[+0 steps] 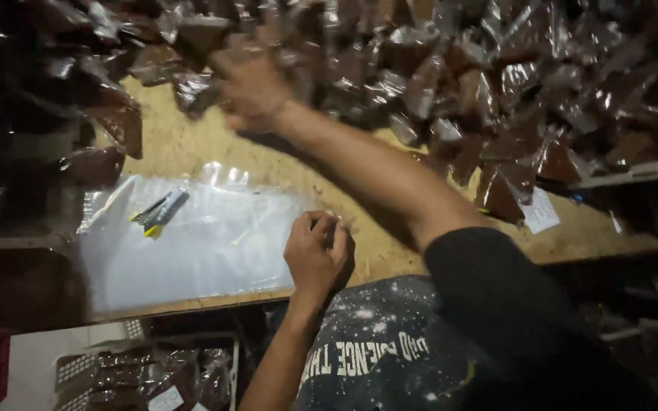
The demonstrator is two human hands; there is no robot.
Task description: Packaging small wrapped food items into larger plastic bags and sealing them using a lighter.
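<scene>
Where the wooden table (192, 144) meets its near edge, the left hand (318, 255) is seen curled, its fingers (327, 227) tucked in against the corner of a flat stack of clear plastic bags (192, 243); whether that corner is actually pinched cannot be told. On the stack, well to the left of those fingers, a small dark and yellow item (159, 211) is laid. Farther back, the right hand (251, 90) is stretched across the table, blurred, at the edge of a big heap of brown filled packets (496, 91). Packets are touched or nearly touched there, but the grip cannot be told. Below the table, a crate of packets (154, 373) is seen.
</scene>
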